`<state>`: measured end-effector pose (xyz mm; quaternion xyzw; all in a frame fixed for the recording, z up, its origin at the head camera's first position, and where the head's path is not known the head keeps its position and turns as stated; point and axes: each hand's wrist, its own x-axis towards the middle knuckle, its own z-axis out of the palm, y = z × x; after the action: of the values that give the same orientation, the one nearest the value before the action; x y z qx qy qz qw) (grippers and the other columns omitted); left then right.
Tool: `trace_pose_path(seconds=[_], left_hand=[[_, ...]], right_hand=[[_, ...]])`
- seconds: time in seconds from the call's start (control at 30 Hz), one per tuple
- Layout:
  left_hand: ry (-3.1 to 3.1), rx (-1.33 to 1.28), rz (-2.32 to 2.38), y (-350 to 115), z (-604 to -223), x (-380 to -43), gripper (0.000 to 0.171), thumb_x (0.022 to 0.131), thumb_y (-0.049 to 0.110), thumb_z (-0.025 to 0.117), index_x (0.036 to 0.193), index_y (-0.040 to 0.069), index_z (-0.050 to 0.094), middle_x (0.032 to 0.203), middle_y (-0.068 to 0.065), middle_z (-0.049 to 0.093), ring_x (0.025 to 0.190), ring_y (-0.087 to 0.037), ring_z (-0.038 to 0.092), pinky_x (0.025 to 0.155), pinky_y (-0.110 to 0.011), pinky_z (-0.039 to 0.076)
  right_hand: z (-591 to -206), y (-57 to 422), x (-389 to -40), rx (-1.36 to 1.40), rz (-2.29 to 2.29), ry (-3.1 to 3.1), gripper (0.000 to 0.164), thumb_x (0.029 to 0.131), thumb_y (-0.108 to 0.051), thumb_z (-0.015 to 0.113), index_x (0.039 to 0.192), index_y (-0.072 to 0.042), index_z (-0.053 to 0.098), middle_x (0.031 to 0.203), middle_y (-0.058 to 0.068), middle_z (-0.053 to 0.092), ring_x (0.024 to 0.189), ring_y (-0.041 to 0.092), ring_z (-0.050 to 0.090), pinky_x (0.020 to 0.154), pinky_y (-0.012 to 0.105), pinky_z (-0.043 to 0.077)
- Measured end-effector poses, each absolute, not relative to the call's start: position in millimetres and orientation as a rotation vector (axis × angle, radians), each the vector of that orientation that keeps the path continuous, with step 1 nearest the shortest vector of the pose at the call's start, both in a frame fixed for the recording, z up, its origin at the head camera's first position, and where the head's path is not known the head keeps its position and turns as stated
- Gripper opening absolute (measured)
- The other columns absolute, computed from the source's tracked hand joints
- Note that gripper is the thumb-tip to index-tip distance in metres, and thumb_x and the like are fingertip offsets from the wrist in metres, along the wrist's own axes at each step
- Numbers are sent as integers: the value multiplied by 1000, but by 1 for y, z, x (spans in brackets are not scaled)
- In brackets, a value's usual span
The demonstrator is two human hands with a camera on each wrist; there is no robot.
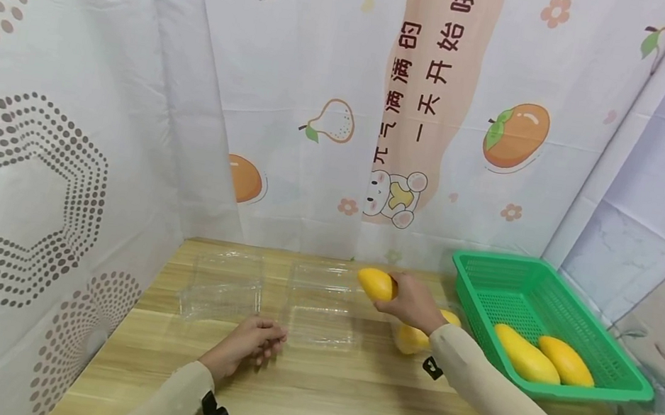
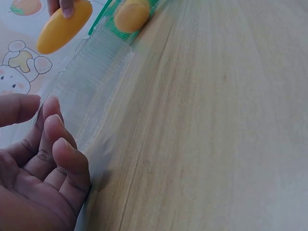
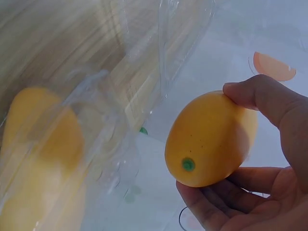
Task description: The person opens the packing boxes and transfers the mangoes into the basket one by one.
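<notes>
My right hand (image 1: pixel 411 302) grips a yellow mango (image 1: pixel 377 284) above the table, right of the middle clear plastic box (image 1: pixel 319 340). In the right wrist view, the thumb and fingers hold the mango (image 3: pixel 207 139) from opposite sides, its green stem spot showing. Just below that hand, a clear box at the right contains yellow mangoes (image 1: pixel 412 339), partly hidden by the wrist. My left hand (image 1: pixel 250 344) is beside the middle box's near left corner, fingers loosely curled around nothing. In the left wrist view, whether the fingertips (image 2: pixel 65 151) touch the box cannot be told.
A green basket (image 1: pixel 616 379) at the right holds two mangoes (image 1: pixel 566 361). Another clear plastic box (image 1: pixel 222 300) with a raised lid stands at the left. Patterned curtains (image 1: pixel 304 53) hang behind the wooden table (image 1: pixel 303 404) and along both sides.
</notes>
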<state>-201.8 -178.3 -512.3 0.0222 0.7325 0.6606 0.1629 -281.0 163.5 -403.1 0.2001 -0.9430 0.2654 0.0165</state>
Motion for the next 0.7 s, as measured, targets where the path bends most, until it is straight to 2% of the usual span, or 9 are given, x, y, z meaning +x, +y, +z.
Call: trace_pose_path(seconds=[0.37,0.7], left_hand=[[2089,59,1890,-176,-512,-201,31,104,23,63,105,-8,68,78,-4,63,60,-9,51,48,-22,44],[2086,64,1887,-178,-511,-201,31,104,22,63,103,-8,68,77,-4,64,60,-9,51,48,-22,44]], right_hand=[[-400,182,-284,640,753,-2866,38,79,-24,87,106,-4,68,84,2,62,73,20,55,67,36,47],[-390,193,-284,608,758,-2877,35,81,-21,84,104,0,67,83,5,63,71,21,56,66,35,48]])
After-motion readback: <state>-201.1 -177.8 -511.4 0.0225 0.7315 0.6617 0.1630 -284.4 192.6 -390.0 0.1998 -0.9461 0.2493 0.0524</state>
